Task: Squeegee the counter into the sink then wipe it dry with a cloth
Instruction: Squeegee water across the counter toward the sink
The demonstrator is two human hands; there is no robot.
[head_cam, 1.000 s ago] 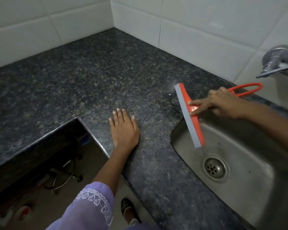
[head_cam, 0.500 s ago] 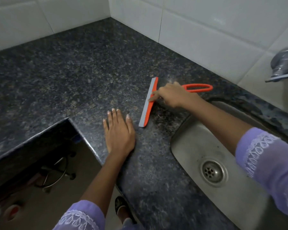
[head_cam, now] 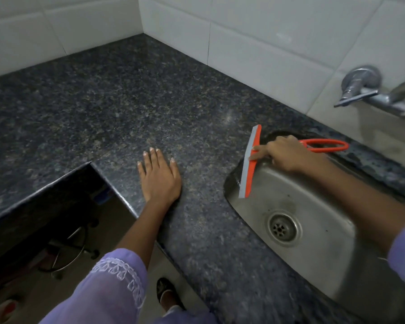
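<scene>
A view from above onto a dark speckled stone surface point(head_cam: 117, 108) that runs into a corner of white wall tiles point(head_cam: 255, 43) at the top of the frame. At the right sits a steel sink point(head_cam: 318, 206) with a round drain point(head_cam: 283, 226), and a metal tap point(head_cam: 360, 90) juts from the wall at the upper right.

The squeegee point(head_cam: 249, 164) is at centre right, right at the sink's left rim. Its long blade, orange plastic backed by a grey rubber strip, tilts from the surface's edge down over the basin, its lower end hanging above the steel. An orange loop handle reaches away to the right.

The right hand point(head_cam: 284, 153) grasps the squeegee where the handle meets the blade, fingers curled round the neck with one finger stretched along the orange bar. The left hand point(head_cam: 159, 176) lies flat and relaxed on the surface at the centre of the frame, fingers straight, holding nothing, well apart from the squeegee.

The squeegee looks light and stiff, with only its rubber lip soft and bendable. Wet plastic may be slippery, so a hold near the neck, as here, probably gives the firmest, most even press along the blade; the loop alone would likely let it twist.

No cloth is in sight.
</scene>
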